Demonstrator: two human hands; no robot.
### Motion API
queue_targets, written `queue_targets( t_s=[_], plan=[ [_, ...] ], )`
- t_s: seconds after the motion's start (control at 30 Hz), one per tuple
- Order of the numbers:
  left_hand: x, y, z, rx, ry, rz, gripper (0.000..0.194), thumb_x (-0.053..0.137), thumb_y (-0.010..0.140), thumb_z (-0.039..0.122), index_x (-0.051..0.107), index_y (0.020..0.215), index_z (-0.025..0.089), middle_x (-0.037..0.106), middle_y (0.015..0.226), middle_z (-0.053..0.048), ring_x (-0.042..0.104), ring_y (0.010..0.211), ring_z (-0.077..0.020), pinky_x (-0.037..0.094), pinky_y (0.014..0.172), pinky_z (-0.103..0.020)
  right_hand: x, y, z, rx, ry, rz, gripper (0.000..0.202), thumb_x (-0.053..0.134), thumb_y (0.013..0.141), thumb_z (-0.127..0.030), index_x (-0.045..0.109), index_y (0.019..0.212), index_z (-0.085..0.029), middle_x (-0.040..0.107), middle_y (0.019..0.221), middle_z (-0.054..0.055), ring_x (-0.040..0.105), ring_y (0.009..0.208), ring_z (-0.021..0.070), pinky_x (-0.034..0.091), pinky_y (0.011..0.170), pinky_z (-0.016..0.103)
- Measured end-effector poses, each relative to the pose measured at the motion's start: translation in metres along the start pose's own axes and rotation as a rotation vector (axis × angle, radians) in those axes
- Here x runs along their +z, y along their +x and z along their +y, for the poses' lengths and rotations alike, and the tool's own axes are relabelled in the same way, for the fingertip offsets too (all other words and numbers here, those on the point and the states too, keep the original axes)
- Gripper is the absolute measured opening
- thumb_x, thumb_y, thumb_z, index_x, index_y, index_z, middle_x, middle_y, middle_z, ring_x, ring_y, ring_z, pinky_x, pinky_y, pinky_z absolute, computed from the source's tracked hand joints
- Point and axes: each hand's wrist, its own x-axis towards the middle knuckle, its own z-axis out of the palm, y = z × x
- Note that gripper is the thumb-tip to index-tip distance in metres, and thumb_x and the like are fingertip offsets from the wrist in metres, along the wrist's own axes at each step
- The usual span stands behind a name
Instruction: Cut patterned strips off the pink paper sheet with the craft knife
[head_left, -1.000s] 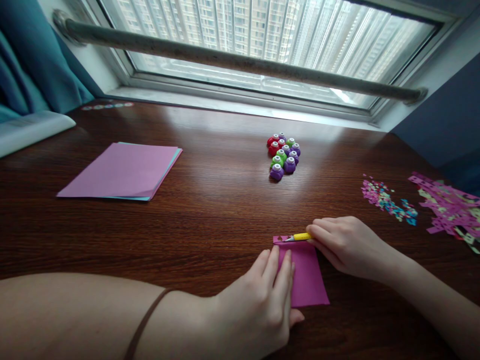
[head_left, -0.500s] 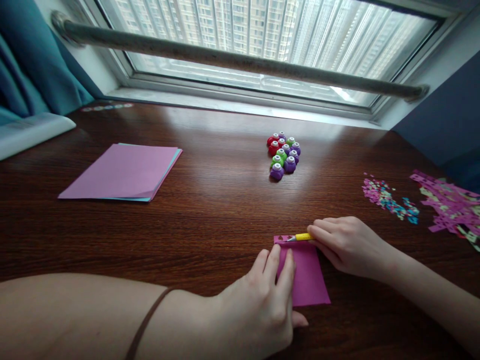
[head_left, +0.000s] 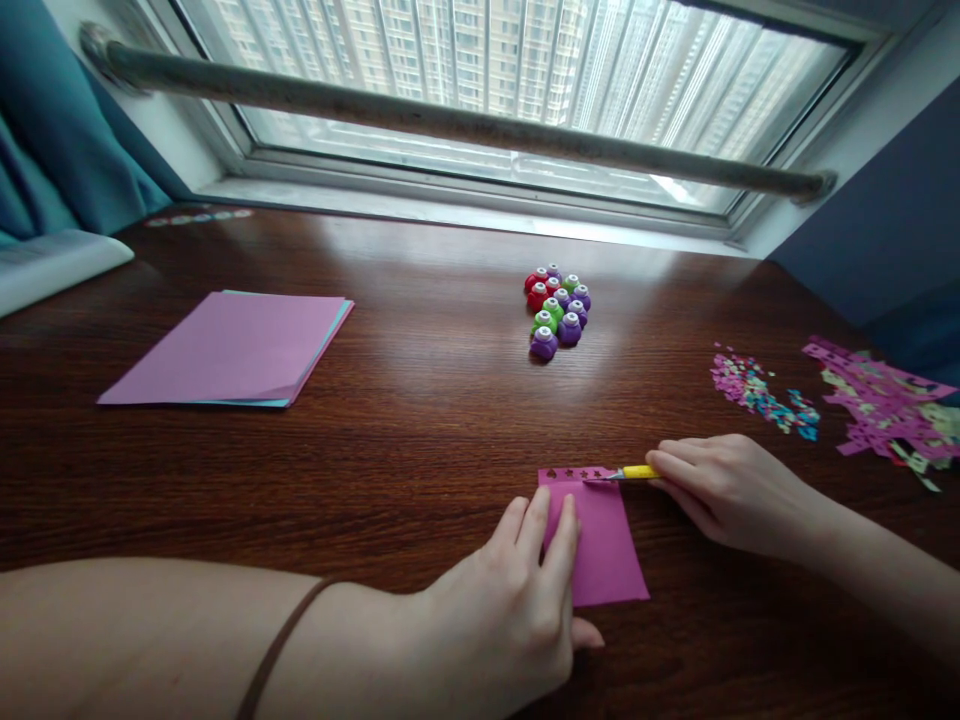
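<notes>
No readable text, label or number anywhere

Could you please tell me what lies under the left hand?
The left hand presses flat on the small magenta paper sheet, resting on the dark wooden table. The sheet's left part is covered.

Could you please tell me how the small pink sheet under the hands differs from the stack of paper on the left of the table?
The pink sheet is one small piece; the stack is several larger sheets, a blue one showing at its edge. The sheet has a row of punched holes along its far edge; the stack's top looks unpunched. The left hand presses the sheet while the right hand runs a yellow knife along it; nothing touches the stack. Both lie flat on the table.
</notes>
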Motion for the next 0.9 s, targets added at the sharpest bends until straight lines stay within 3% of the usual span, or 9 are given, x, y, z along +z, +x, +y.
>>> queue_targets(
  t_s=[0.43, 0.63, 0.77, 0.9],
  plan=[
    [0.002, 0.001, 0.003, -0.022, 0.017, -0.023, 0.047, 0.037, 0.093, 0.041, 0.063, 0.103, 0.004, 0.056, 0.112, -0.025, 0.054, 0.104, -0.0402, 0.044, 0.083, -0.052, 0.002, -0.025, 0.016, 0.068, 0.029, -0.033, 0.019, 0.037, 0.09, -0.017, 0.055, 0.082, -0.017, 0.057, 0.075, 0.004, 0.054, 0.067, 0.0165, 0.036, 0.061, 0.028],
    [0.0, 0.001, 0.002, -0.021, 0.016, -0.009, 0.043, 0.042, 0.091, 0.043, 0.066, 0.097, 0.009, 0.059, 0.109, -0.022, 0.056, 0.101, -0.0387, 0.042, 0.084, -0.053, 0.004, -0.028, 0.013, 0.112, 0.2, 0.064, 0.019, 0.037, 0.093, -0.023, 0.053, 0.084, -0.016, 0.057, 0.074, 0.005, 0.053, 0.065, 0.016, 0.036, 0.06, 0.028],
    [0.002, 0.0, 0.001, 0.0, 0.001, 0.029, 0.039, 0.043, 0.091, 0.041, 0.065, 0.1, 0.009, 0.059, 0.109, -0.022, 0.054, 0.103, -0.0398, 0.041, 0.085, -0.054, -0.005, -0.011, 0.001, 0.328, 0.478, 0.177, 0.02, 0.035, 0.094, -0.029, 0.05, 0.084, -0.018, 0.056, 0.07, 0.002, 0.052, 0.062, 0.0147, 0.036, 0.057, 0.026],
    [0.004, -0.001, 0.002, -0.007, 0.022, 0.045, 0.042, 0.042, 0.091, 0.04, 0.063, 0.104, 0.006, 0.058, 0.111, -0.023, 0.054, 0.104, -0.0406, 0.04, 0.087, -0.053, -0.009, 0.03, -0.022, 0.445, 0.445, 0.183, 0.029, 0.048, 0.086, -0.046, 0.045, 0.075, -0.02, 0.054, 0.062, -0.001, 0.05, 0.055, 0.0145, 0.032, 0.052, 0.025]
  ],
)
